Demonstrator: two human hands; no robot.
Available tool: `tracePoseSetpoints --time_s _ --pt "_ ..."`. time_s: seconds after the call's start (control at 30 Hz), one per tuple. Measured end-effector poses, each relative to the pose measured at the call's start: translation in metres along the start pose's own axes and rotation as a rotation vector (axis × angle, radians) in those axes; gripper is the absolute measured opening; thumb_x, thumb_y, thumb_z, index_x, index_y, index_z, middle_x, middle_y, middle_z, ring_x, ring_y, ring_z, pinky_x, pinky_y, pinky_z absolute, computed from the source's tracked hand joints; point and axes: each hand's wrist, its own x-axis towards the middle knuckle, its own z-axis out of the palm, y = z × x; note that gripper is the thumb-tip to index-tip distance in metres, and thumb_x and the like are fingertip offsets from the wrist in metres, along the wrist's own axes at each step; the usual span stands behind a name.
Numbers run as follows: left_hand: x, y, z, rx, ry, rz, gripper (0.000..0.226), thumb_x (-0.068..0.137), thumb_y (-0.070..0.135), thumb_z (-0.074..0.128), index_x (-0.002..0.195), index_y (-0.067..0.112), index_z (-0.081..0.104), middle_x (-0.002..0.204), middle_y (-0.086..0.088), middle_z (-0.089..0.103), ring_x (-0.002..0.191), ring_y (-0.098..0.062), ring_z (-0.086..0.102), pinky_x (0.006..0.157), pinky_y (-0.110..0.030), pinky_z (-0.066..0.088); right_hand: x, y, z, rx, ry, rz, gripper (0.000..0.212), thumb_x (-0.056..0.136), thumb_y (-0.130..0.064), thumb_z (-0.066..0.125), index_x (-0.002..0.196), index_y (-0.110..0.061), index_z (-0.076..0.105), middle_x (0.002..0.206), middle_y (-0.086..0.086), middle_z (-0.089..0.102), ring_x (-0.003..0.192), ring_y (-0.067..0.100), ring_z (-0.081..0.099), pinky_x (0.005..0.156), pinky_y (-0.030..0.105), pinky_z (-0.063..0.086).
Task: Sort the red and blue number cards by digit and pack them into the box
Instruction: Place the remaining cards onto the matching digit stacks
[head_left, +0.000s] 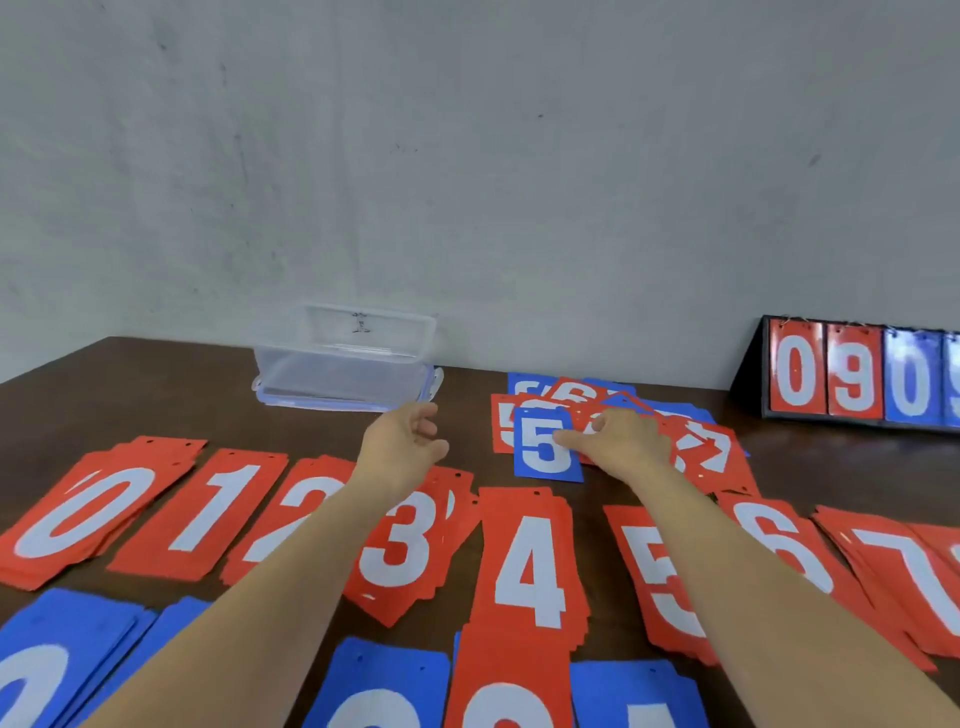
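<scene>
Sorted stacks of red number cards (208, 509) run in a row across the dark brown wooden table (156, 389), from 0 at the left. Behind them the clear plastic box (343, 374) stands against the wall. The left hand (402, 447) hovers just in front of the box, fingers loosely curled and empty. To its right lies a blue card printed 5 (540, 460) atop the loose heap of mixed red and blue cards (706, 452); the right hand (623, 447) presses its outstretched fingertips (563, 440) on that card. A black flip scoreboard (852, 374) stands far right.

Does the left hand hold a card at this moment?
No, the left hand hovers empty above the table, while the right hand touches the blue 5 card.
</scene>
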Motion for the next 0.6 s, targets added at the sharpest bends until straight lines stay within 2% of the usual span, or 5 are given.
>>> tracePoseSetpoints --time_s 0.1,0.2,0.37,0.47,0.6 --pt "-0.001 0.001 0.014 0.023 0.010 -0.046 0.049 0.087 0.008 0.068 0.134 0.013 0.055 0.104 0.001 0.061 0.083 -0.007 0.059 0.066 -0.010 0.042 0.016 -0.010 0.014 -0.054 -0.048 0.028 0.103 0.065 -0.089 0.050 0.137 -0.017 0.046 0.148 0.011 0.041 0.138 0.032 0.033 0.111 0.050 0.026" --pt "-0.004 -0.001 0.023 0.038 0.025 -0.075 0.050 0.087 0.009 0.069 0.135 0.013 0.055 0.105 0.002 0.062 0.087 -0.008 0.060 0.070 -0.012 0.043 0.022 -0.021 0.024 -0.153 -0.026 0.076 0.115 0.061 -0.088 0.055 0.145 -0.012 0.034 0.152 0.013 0.031 0.141 0.033 0.026 0.111 0.049 0.023" --pt "-0.006 0.003 0.027 0.053 0.050 -0.097 0.049 0.088 0.008 0.068 0.135 0.013 0.055 0.106 0.001 0.062 0.088 -0.010 0.061 0.077 -0.018 0.046 0.028 -0.032 0.023 -0.119 -0.072 0.109 0.098 0.069 -0.073 0.066 0.141 -0.013 0.037 0.148 0.013 0.035 0.137 0.032 0.030 0.107 0.044 0.030" --pt "-0.005 0.011 0.027 0.053 0.063 -0.095 0.049 0.088 0.009 0.068 0.135 0.013 0.055 0.107 0.000 0.063 0.089 -0.011 0.061 0.073 -0.015 0.046 0.030 -0.031 0.020 -0.044 -0.098 0.102 0.086 0.071 -0.064 0.071 0.136 -0.016 0.042 0.141 0.009 0.043 0.134 0.030 0.033 0.105 0.042 0.031" --pt "-0.003 0.024 0.029 0.049 0.053 -0.077 0.049 0.089 0.011 0.068 0.136 0.013 0.055 0.108 0.001 0.063 0.091 -0.012 0.062 0.069 -0.015 0.045 0.032 -0.030 0.022 0.205 -0.090 0.115 0.070 0.082 -0.035 0.073 0.137 -0.015 0.035 0.131 0.006 0.052 0.127 0.028 0.044 0.105 0.042 0.028"
